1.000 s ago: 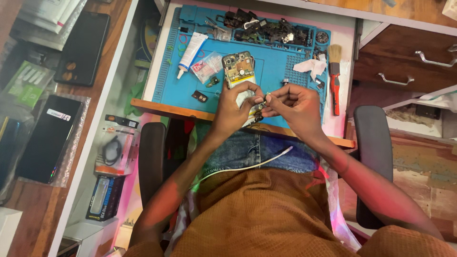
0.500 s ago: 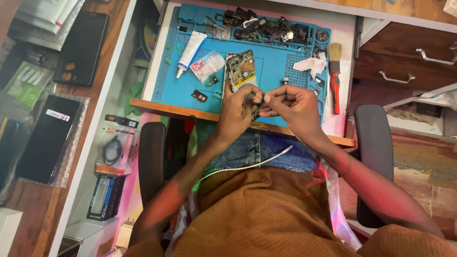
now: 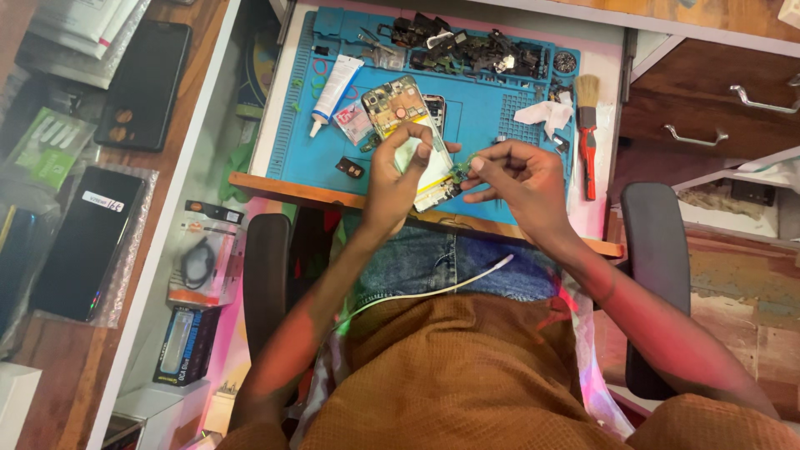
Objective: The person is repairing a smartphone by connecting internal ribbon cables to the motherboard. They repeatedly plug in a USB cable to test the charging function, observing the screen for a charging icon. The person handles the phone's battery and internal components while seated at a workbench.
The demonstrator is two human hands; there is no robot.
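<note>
- White glue tube with a blue label [image 3: 335, 90] lies at the left end of the blue rubber work mat [image 3: 483, 117] on the desk
- Left hand [image 3: 398, 171], over the mat's near edge, has its grip closed around an opened phone with bare circuit boards [image 3: 408, 125]
- Right hand [image 3: 512, 179], just right of the phone, pinches a small green part [image 3: 463, 169]
- Red-handled brush [image 3: 588, 133] lies on the mat's right edge

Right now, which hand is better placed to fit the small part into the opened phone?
Probably the right hand: its fingertips pinch a small green part beside the opened phone. The left hand is busy gripping the phone, steadying it over the blue mat.
</note>
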